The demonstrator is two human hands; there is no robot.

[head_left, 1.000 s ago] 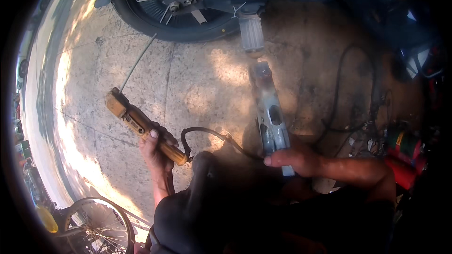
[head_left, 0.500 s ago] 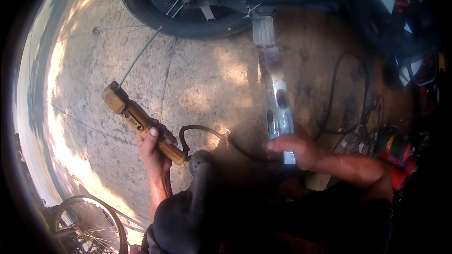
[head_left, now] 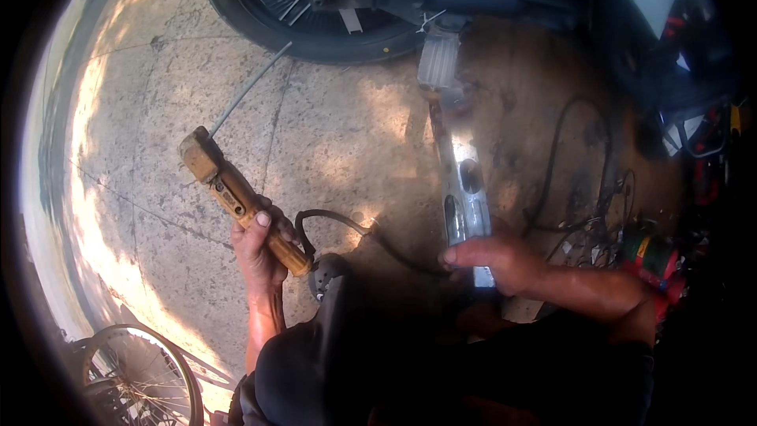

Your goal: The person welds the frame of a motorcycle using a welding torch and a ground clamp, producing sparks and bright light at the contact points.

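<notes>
My left hand (head_left: 264, 246) is wrapped round the handle of a worn tan welding electrode holder (head_left: 229, 189). A thin grey welding rod (head_left: 251, 88) sticks out of its head, slanting up to the right, its tip just short of the tyre. From the holder's near end a dark cable (head_left: 347, 221) curves off to the right. My right hand (head_left: 501, 262) grips the near end of a shiny metal bracket (head_left: 465, 189) with oval holes, thumb across it. Beyond its blurred far end is a pale ribbed block (head_left: 440, 63); whether the two are joined I cannot tell.
A vehicle wheel with a black tyre (head_left: 315, 49) stands at the far edge, beside dark bodywork (head_left: 505, 0). A spoked wheel (head_left: 192, 383) is at the lower left. Black cable (head_left: 552, 166) loops over the stained concrete floor (head_left: 181, 110) at right, near a red and green object (head_left: 654, 256).
The welding rod and holder have shifted slightly to the right, the rod leaning further right. The bracket in my right hand has come slightly nearer. Both grips are unchanged.
</notes>
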